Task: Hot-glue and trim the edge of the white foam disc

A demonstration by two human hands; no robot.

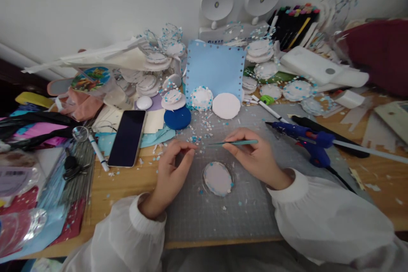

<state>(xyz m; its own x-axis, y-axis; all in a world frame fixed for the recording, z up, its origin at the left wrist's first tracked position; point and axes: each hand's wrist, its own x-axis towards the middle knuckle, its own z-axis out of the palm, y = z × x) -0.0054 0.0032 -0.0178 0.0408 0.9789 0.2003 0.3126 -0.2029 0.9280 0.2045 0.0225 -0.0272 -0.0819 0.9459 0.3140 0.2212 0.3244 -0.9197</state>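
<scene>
My right hand (256,159) pinches a pair of green tweezers (249,142), whose thin tips point left above the grey cutting mat. Facing it, my left hand (175,174) has its thumb and index finger apart, with nothing seen between them. Its fingertips are close to a scatter of tiny blue and white paper flowers (194,139); whether they touch any, I cannot tell. Between and below both hands, a round white disc (218,177) lies on the cutting mat (204,221), with small blue and white pieces around its edge and a thin ring about it.
A phone (127,138) lies left of the mat. On the right rests a blue glue gun (302,134) with a glue stick in its back. Behind are a blue card (215,70), a plain white disc (226,106), several decorated discs and a two-headed lamp (217,3).
</scene>
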